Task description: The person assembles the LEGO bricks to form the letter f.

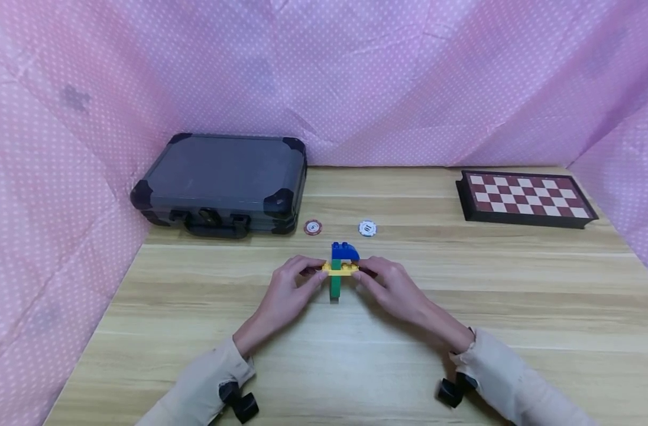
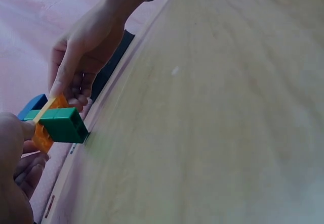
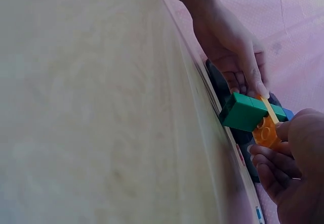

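A small toy-brick build stands upright between my hands. It has a green brick column [image 1: 335,287], a yellow plate [image 1: 347,270] set crosswise and a blue curved brick [image 1: 344,251] on top. My left hand [image 1: 287,293] pinches the left end of the yellow plate between thumb and fingers. At the plate's other end, my right hand [image 1: 398,293] pinches in the same way. The wrist views show the orange-looking plate [image 3: 266,132] and the green column [image 2: 63,124] from the side. Whether the column's foot touches the table, I cannot tell.
Beyond the hands lie a red poker chip [image 1: 313,227] and a white-and-blue poker chip [image 1: 368,228]. A grey case [image 1: 223,171] with black corners stands at the back left. At the back right lies a checkered board [image 1: 526,198]. Pink dotted cloth [image 1: 356,83] surrounds the wooden table [image 1: 334,373].
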Demonstrator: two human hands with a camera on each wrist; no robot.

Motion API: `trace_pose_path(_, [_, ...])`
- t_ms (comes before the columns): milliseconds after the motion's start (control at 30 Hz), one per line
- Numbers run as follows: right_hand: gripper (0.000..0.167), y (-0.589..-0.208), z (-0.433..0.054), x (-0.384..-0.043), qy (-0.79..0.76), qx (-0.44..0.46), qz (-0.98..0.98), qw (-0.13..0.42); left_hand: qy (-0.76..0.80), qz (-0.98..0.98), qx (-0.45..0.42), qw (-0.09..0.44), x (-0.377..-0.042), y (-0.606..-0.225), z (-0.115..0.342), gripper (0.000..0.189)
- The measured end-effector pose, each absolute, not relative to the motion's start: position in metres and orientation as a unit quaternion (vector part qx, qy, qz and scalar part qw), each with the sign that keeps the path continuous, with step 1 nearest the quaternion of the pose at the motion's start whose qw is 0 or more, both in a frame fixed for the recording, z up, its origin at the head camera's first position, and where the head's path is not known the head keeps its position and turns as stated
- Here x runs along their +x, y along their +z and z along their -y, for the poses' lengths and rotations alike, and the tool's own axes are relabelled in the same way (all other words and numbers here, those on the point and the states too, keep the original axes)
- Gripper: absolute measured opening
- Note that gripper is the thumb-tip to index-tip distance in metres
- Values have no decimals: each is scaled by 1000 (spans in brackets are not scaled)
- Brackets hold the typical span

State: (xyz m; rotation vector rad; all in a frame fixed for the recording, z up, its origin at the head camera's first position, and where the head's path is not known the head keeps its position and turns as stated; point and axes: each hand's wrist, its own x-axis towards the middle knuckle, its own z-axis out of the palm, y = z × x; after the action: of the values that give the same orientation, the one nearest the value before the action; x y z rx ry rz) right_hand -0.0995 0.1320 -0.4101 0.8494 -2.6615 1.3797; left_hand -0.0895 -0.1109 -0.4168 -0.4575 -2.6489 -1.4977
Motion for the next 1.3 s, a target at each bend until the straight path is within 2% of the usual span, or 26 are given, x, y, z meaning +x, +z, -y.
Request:
trace_pose_path(300, [26,-412,-132,-107,445,254,859,-5,-494,858,-132,42,-96,-416,106,18])
trace_pose_path(967, [21,-419,-125,-121,451,224,864,4,-496,859,-116,56,-110,-422,101,11])
trace_pose_path(1300, [22,-420,-124,-122,449,209,869,-11,-494,859,-119,56,-115,-426,101,9])
